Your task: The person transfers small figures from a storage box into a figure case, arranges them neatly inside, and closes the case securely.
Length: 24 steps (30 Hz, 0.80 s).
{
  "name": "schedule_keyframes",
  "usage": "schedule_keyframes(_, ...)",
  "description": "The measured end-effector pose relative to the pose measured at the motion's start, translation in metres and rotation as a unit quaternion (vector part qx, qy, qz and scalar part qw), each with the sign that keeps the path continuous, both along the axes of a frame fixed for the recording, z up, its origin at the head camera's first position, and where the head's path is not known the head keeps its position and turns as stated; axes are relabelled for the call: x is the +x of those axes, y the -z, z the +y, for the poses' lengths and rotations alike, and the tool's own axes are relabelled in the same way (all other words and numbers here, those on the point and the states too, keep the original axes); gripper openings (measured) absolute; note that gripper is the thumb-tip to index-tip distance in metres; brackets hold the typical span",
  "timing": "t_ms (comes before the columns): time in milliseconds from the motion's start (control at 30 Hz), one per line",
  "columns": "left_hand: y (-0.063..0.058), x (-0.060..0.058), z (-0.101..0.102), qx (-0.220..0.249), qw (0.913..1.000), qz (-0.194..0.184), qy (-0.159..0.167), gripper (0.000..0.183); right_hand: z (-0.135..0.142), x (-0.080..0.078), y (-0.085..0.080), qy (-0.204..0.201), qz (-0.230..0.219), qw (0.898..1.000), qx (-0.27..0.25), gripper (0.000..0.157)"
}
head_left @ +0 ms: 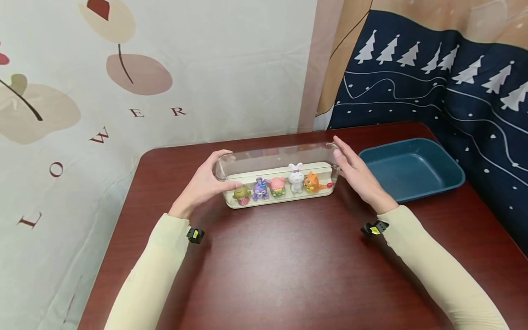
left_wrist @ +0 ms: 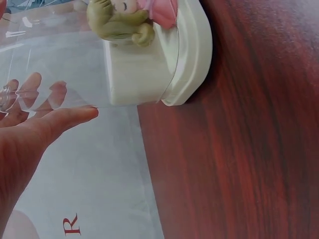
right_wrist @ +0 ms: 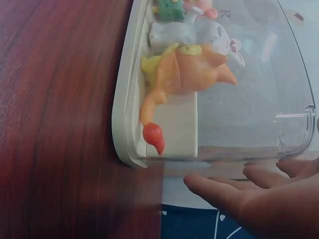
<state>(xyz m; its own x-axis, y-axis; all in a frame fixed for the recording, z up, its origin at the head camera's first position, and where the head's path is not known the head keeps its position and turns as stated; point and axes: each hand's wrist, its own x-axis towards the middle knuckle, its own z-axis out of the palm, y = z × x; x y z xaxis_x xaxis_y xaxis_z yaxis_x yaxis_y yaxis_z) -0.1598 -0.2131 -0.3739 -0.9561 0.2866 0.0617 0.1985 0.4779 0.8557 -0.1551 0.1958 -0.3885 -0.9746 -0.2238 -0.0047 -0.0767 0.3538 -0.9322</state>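
A clear cover (head_left: 268,156) stands over a cream stepped base (head_left: 284,200) on the table. Inside, several small toy figures stand in a row: an olive-haired one (head_left: 242,195), a purple long-eared one (head_left: 260,189), a pink one (head_left: 277,186), a white rabbit (head_left: 296,178) and an orange one (head_left: 312,182) with a red-tipped tail. My left hand (head_left: 206,181) holds the cover's left end, thumb in front and fingers behind, seen through the plastic in the left wrist view. At the other end, my right hand (head_left: 359,176) has its fingers straight, right beside the cover's end wall (right_wrist: 234,158).
A dark teal tray (head_left: 412,195) sits on the table to the right of my right hand. The reddish-brown table (head_left: 280,270) meets a pale printed cloth (head_left: 231,91) at the back. Navy cloth with white trees (head_left: 412,87) hangs along the right side.
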Motion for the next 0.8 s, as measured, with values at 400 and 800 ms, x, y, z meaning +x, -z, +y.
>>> schedule_keyframes(400, 0.007, 0.002, -0.002, 0.017, 0.9998, -0.01, 0.004, 0.084, -0.007, -0.008, 0.005, 0.005, 0.01, 1.0, -0.013, 0.06)
schedule_keyframes(800, 0.013, 0.005, -0.002, 0.036, 0.9989, -0.024, 0.016, 0.086, -0.011, -0.009, 0.006, -0.008, 0.014, 1.0, -0.018, 0.06)
